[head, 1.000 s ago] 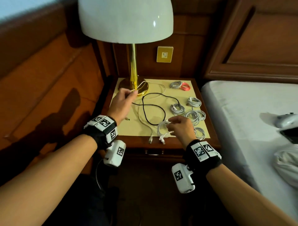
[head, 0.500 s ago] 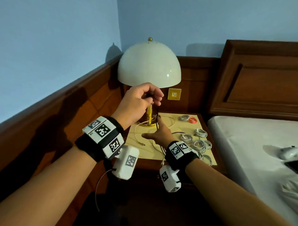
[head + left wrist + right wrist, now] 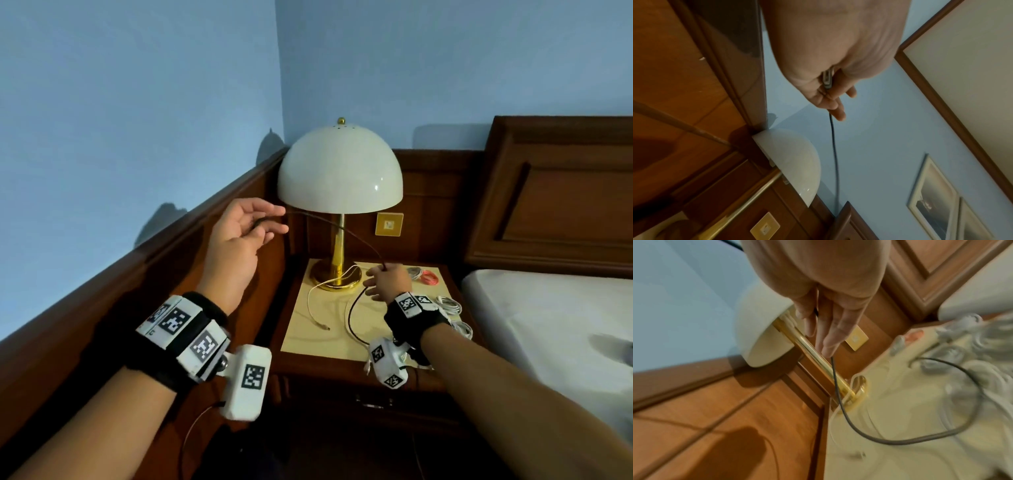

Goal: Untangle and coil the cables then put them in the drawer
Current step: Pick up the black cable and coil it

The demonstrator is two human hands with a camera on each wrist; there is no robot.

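A thin black cable (image 3: 346,231) stretches in the air between my two hands, in front of the lamp. My left hand (image 3: 274,221) is raised at the left and pinches the cable's plug end (image 3: 827,79). Over the nightstand, my right hand (image 3: 371,287) hovers with the cable (image 3: 835,379) running between thumb and fingers. Below that hand the cable loops on the cream mat (image 3: 301,339). A loose white cable (image 3: 313,310) lies on the mat by the lamp base. Several coiled white cables (image 3: 448,305) and a red coil (image 3: 430,277) sit at the right.
A brass lamp with a white dome shade (image 3: 339,171) stands at the back of the wooden nightstand (image 3: 325,368). The drawer front with its handle (image 3: 373,401) is shut below. A bed (image 3: 548,325) lies to the right, wood panelling to the left.
My left hand has drawn away to the left with the black plug. The right hand slid right along the cable and down toward the nightstand. The head view tilted further up.
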